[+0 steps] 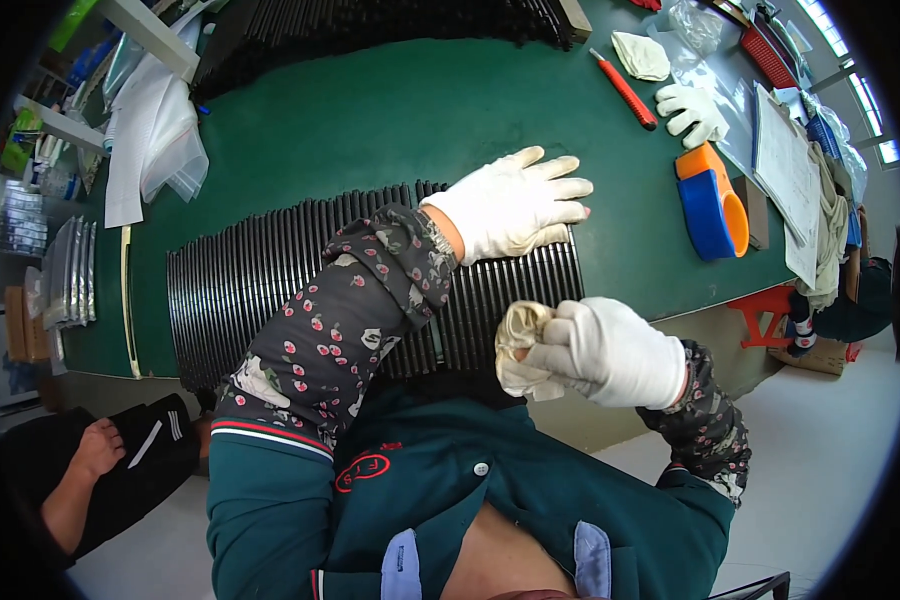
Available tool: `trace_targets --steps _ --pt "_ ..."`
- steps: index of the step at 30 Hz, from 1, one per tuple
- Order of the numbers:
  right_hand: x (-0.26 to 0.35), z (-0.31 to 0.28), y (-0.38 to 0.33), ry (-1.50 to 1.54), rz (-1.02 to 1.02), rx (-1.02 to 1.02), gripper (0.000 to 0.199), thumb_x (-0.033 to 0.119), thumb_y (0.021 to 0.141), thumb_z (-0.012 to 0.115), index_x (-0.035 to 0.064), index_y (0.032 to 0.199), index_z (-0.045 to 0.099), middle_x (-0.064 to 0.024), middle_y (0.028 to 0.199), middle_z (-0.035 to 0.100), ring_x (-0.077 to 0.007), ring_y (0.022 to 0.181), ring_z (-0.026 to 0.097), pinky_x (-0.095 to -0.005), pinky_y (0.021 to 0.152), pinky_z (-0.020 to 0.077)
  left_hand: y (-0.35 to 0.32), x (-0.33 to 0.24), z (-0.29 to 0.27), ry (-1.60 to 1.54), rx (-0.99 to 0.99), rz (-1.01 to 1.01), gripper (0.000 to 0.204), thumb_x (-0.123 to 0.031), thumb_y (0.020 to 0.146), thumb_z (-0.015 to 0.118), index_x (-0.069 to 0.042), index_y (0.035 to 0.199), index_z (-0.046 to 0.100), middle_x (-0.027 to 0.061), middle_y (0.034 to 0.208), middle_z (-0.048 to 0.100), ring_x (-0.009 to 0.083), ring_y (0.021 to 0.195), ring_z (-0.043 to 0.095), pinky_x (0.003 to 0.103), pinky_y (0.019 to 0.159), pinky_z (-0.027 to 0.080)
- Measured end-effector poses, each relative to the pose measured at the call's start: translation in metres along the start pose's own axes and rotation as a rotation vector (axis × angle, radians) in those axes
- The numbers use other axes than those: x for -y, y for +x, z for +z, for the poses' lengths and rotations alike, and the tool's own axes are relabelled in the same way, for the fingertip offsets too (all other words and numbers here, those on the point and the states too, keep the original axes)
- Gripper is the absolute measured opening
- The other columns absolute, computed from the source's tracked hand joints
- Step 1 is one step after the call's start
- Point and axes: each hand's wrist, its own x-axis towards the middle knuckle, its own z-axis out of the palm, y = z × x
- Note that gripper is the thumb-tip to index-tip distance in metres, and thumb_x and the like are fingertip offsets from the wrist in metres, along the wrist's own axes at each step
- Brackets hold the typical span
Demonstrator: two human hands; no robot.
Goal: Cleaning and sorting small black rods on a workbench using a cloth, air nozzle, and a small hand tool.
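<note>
A row of thin black rods (255, 270) lies side by side on the green table (370, 110), along its near edge. My left hand (510, 205), in a white glove, rests palm down across the far ends of the rods near the row's right end, its fingers spread. My right hand (615, 350), also gloved in white, is closed round a crumpled off-white cloth (516, 350) beside the right near end of the rods. Whether the cloth touches the rods I cannot tell. The left sleeve (320, 320), dark with a flower print, covers part of the row.
More black rods (370, 25) are piled at the far edge. To the right lie a red cutter knife (625, 92), a folded cloth (641, 56), a spare glove (692, 114), blue and orange tape rolls (712, 205) and papers (785, 160). A person's hand (100, 446) shows at lower left.
</note>
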Motion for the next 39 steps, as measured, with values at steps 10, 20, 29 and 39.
trace_targets --steps 10,20,29,39 --pt "0.000 0.001 -0.020 0.095 0.012 -0.027 0.033 0.015 0.078 0.069 0.0127 0.110 0.063 -0.0064 0.081 0.057 -0.0260 0.075 0.062 -0.0360 0.058 0.0512 -0.001 0.000 0.001 0.018 0.032 -0.023 0.037 -0.026 0.089 0.060 -0.011 0.124 0.059 0.0067 0.139 0.049 0.0281 0.137 0.037 0.048 0.113 0.032" --pt "-0.012 0.005 -0.046 0.276 0.133 -0.029 0.029 0.013 0.076 0.071 0.0131 0.105 0.069 -0.0052 0.087 0.061 -0.0280 0.078 0.060 -0.0369 0.069 0.0524 0.001 0.000 -0.002 0.015 0.029 -0.021 0.036 -0.027 0.091 0.058 -0.011 0.124 0.059 0.0084 0.138 0.049 0.0284 0.136 0.038 0.048 0.112 0.032" --pt "-0.041 -0.005 -0.050 0.207 0.545 -0.854 0.028 -0.001 0.083 0.060 0.0029 0.111 0.064 -0.0047 0.087 0.055 -0.0181 0.079 0.055 -0.0291 0.072 0.0450 -0.028 -0.083 -0.023 -0.095 0.006 0.142 0.063 -0.036 0.080 0.068 -0.003 0.131 0.050 0.0161 0.139 0.044 0.0316 0.135 0.037 0.048 0.110 0.031" --pt "-0.048 0.007 0.046 -0.218 -0.137 -0.172 0.029 0.022 0.071 0.070 0.0142 0.098 0.063 -0.0057 0.079 0.054 -0.0268 0.071 0.058 -0.0386 0.058 0.0484 -0.073 -0.134 -0.013 -0.166 0.120 -0.019 0.052 -0.022 0.077 0.065 -0.004 0.125 0.056 0.0131 0.138 0.049 0.0274 0.133 0.041 0.042 0.114 0.029"
